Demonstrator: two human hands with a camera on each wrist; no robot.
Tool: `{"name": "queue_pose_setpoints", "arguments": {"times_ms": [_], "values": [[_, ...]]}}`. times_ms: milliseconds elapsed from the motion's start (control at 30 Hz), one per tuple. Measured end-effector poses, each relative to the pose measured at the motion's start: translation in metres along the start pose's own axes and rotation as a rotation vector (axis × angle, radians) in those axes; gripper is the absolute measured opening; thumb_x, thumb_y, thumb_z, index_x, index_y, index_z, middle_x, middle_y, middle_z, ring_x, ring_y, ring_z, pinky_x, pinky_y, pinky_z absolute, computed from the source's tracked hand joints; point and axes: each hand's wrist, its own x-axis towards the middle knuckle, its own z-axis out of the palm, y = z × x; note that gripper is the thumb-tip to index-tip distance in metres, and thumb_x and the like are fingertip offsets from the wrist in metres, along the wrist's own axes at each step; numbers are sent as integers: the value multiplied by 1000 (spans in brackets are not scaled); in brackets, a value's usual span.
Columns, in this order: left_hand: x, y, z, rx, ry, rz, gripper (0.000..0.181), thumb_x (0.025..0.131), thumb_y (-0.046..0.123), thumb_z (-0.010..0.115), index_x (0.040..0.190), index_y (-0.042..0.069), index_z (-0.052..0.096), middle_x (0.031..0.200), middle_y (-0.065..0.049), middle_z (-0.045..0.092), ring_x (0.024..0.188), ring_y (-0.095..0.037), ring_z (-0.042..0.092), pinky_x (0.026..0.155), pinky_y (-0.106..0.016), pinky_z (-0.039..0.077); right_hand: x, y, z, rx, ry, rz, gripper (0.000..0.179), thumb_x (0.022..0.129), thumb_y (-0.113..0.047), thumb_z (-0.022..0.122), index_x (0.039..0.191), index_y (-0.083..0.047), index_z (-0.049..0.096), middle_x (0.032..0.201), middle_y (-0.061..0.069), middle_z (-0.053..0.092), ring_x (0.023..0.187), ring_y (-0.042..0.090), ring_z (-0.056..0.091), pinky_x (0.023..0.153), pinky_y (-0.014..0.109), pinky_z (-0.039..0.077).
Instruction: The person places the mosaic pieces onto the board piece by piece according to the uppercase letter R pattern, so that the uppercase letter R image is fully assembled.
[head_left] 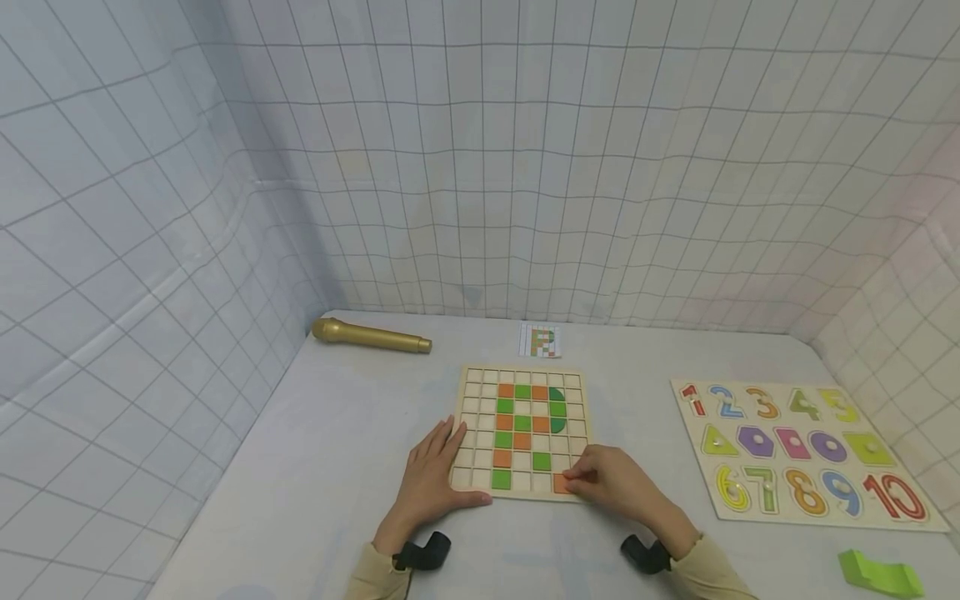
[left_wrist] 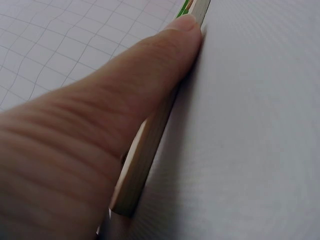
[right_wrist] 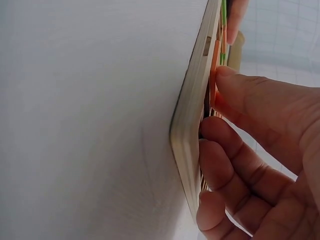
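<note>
A wooden grid board (head_left: 480, 458) lies on the table, with orange and green square tiles and dark green rounded tiles set in its cells. My left hand (head_left: 431, 483) rests at the board's lower left corner, fingers along the left side and thumb along the near edge. At the lower right of the board, my right hand (head_left: 618, 483) pinches an orange square tile (head_left: 560, 483) over the bottom row. In the right wrist view, that orange tile (right_wrist: 213, 80) stands slightly tilted against the board's rim, thumb on its upper face.
A small pattern card (head_left: 540, 341) lies behind the board. To the far left is a gold microphone (head_left: 371, 336). A number and shape puzzle board (head_left: 757, 454) lies on the right, with a green curved block (head_left: 881, 575) in front of it. Grid-patterned cloth walls (head_left: 510, 183) enclose the table.
</note>
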Motion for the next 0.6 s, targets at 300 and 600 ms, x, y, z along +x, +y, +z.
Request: {"name": "queue_pose_setpoints", "arguments": {"times_ms": [300, 600], "values": [[0, -1, 0, 5, -2, 2, 112, 62, 66, 75, 147, 6, 34, 153, -15, 25, 139, -33, 19, 104, -55, 22, -3, 5, 1, 95, -27, 2, 18, 84, -24, 74, 98, -13, 76, 82, -18, 57, 71, 6, 47, 61, 23, 41], [-2, -3, 1, 9, 6, 1, 114, 61, 67, 75, 147, 6, 34, 153, -15, 25, 139, -33, 19, 103, -56, 23, -9, 9, -1, 196, -38, -44, 23, 88, -25, 70, 105, -11, 72, 86, -13, 59, 74, 7, 50, 62, 23, 44]]}}
